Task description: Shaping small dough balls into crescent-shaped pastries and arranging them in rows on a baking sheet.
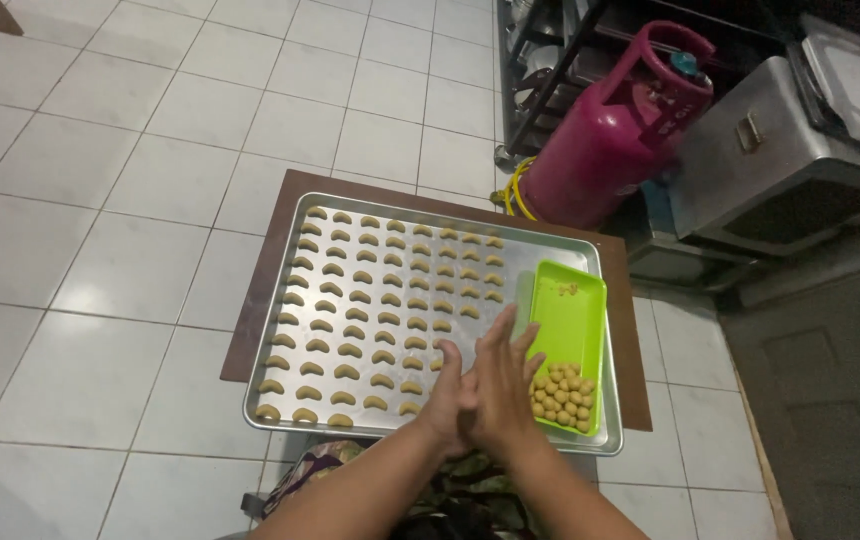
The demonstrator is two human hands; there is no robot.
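- Your left hand [447, 398] and right hand [503, 385] are pressed together palm to palm over the near edge of the baking tray [550, 258], fingers stretched out and pointing away from you.
- Whether a bit of dough sits between your palms, you cannot tell; nothing shows between them, and neither hand is closed around anything.
- Just to the right of your right hand lies a green plastic tray [572, 320], resting inside the right part of the baking tray and running from front to back.
- In the near end of that green tray there is a heap of small round dough balls [562, 393]; a few crumbs lie at its far end.
- To the left of your hands and beyond them, rows of small crescent-shaped dough pieces [370, 300] cover most of the metal tray, from the left rim across to about its middle and further right in the far rows.
- The part of the metal tray right before your fingertips is bare.
- The baking tray lies on a low brown board [250, 300] on the white tiled floor [100, 200].
- Beyond the tray's far right corner a pink gas cylinder [615, 130] leans, with a yellow hose at its foot.
- To the right of it stand grey metal boxes [780, 160].
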